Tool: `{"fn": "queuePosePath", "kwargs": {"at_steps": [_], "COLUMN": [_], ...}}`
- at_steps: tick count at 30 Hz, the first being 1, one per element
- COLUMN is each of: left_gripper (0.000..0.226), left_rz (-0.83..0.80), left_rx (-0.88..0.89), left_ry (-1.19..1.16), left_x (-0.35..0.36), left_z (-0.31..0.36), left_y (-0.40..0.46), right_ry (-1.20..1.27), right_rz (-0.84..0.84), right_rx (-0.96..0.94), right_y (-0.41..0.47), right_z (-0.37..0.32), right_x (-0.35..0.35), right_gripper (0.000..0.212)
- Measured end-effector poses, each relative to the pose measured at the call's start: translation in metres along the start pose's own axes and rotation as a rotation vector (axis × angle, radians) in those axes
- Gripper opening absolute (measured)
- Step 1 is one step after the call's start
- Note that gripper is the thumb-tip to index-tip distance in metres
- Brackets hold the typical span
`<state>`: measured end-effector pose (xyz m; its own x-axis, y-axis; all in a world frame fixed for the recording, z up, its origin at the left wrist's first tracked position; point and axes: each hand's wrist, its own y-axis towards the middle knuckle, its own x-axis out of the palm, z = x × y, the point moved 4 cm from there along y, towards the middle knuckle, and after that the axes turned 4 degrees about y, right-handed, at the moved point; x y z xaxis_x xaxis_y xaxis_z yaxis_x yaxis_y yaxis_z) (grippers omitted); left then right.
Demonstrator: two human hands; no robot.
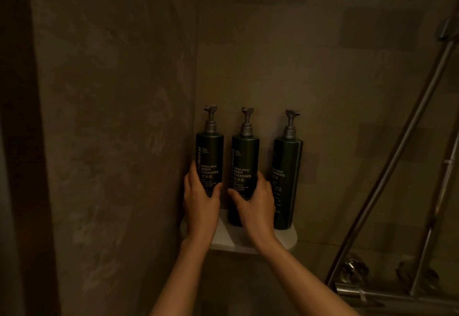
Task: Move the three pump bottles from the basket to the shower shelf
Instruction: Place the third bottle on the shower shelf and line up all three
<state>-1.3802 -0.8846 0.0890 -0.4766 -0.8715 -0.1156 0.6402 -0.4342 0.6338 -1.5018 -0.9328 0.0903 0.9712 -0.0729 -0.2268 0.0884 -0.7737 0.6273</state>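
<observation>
Three dark green pump bottles with grey pumps stand upright in a row on the white corner shower shelf (285, 240). My left hand (200, 201) is wrapped around the lower part of the left bottle (210, 151), labelled body cleanser. My right hand (255, 204) grips the lower part of the middle bottle (244, 159), also body cleanser. The right bottle (288, 166), labelled shampoo, stands free, a small gap from my right hand. The basket is out of view.
Brown tiled walls meet in a corner just left of the shelf. A metal shower rail (397, 156) slants up at the right, with a tap fitting (352, 273) and a horizontal bar (387, 293) below it.
</observation>
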Motion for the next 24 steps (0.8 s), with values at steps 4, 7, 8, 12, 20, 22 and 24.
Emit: {"fn": "queuePosePath", "kwargs": {"at_steps": [4, 7, 8, 12, 20, 22, 24], "left_gripper": [0.076, 0.076, 0.076, 0.076, 0.073, 0.073, 0.073], "left_rz": [-0.010, 0.000, 0.006, 0.036, 0.040, 0.038, 0.043], "left_rx": [0.013, 0.031, 0.031, 0.033, 0.042, 0.043, 0.039], "left_ry": [-0.043, -0.038, -0.034, -0.021, 0.019, 0.029, 0.034], "left_x": [-0.003, -0.004, -0.005, -0.009, -0.008, -0.007, -0.006], "left_z": [0.002, 0.003, 0.003, 0.003, 0.001, 0.001, 0.000], "left_y": [-0.002, -0.005, -0.005, -0.007, -0.007, -0.006, -0.004], "right_ry": [-0.064, -0.077, -0.074, -0.059, -0.097, -0.116, -0.130], "right_rz": [-0.033, -0.041, -0.026, 0.057, 0.077, 0.074, 0.069], "right_rx": [-0.065, -0.096, -0.103, -0.098, -0.070, -0.054, -0.048], "right_y": [-0.006, -0.010, -0.011, -0.012, -0.012, -0.010, -0.010], "right_z": [-0.004, -0.006, -0.007, -0.011, -0.008, -0.006, -0.007], "right_x": [0.000, 0.001, 0.001, -0.002, 0.002, 0.002, 0.003], "right_gripper": [0.073, 0.075, 0.076, 0.074, 0.066, 0.069, 0.070]}}
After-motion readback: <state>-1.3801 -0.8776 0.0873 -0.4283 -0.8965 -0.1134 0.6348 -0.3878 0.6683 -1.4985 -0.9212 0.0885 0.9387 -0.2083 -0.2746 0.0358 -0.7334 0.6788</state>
